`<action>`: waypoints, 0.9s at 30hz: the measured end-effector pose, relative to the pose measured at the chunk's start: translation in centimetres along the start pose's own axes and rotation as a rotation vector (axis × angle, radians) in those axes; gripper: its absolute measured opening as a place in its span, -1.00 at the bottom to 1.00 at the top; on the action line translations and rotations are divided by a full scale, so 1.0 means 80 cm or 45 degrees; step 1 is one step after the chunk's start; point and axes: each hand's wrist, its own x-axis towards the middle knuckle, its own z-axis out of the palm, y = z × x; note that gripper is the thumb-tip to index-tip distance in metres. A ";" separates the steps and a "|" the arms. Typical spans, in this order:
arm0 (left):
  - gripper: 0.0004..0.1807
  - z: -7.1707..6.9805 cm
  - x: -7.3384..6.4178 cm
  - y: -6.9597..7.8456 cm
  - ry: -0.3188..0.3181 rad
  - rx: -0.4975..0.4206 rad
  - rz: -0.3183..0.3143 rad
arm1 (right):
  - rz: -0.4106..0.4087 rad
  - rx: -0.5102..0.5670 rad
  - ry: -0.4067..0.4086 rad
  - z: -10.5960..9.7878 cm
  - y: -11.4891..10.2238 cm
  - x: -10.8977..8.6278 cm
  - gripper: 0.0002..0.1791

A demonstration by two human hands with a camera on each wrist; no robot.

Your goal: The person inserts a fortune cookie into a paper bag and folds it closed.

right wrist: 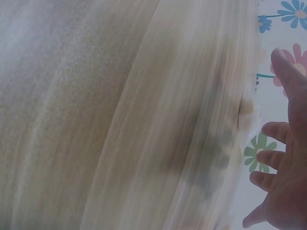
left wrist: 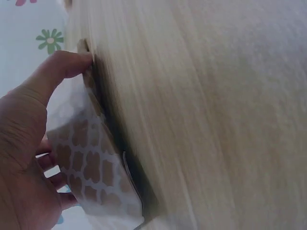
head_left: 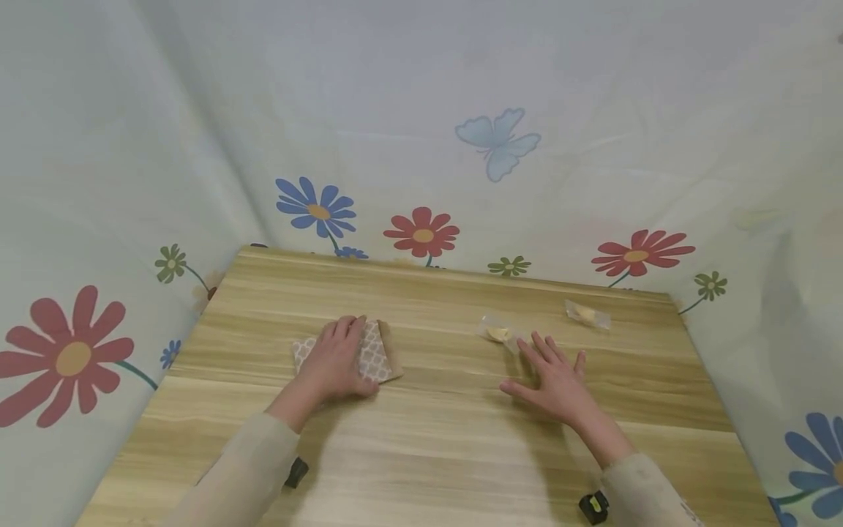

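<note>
My left hand [head_left: 331, 367] grips a flat paper bag [head_left: 377, 357], brown with a white lattice print, on the left half of the table. In the left wrist view the thumb lies at one edge of the bag [left wrist: 93, 160] and the other fingers are behind it. My right hand [head_left: 555, 382], with fingers spread, holds nothing. Just beyond its fingertips is a clear packet [head_left: 498, 334] with a pale yellow piece inside. A second similar packet [head_left: 587, 316] lies farther back to the right.
The wood-grain table [head_left: 428, 454] meets a pale flower-printed cloth [head_left: 369, 146] along its back and sides. Small black devices are at both wrists, one by the left sleeve [head_left: 240, 468] and one by the right sleeve [head_left: 648, 494].
</note>
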 end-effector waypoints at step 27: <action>0.41 -0.007 0.000 0.009 0.076 -0.162 0.089 | -0.070 0.026 0.063 -0.017 0.001 0.017 -0.05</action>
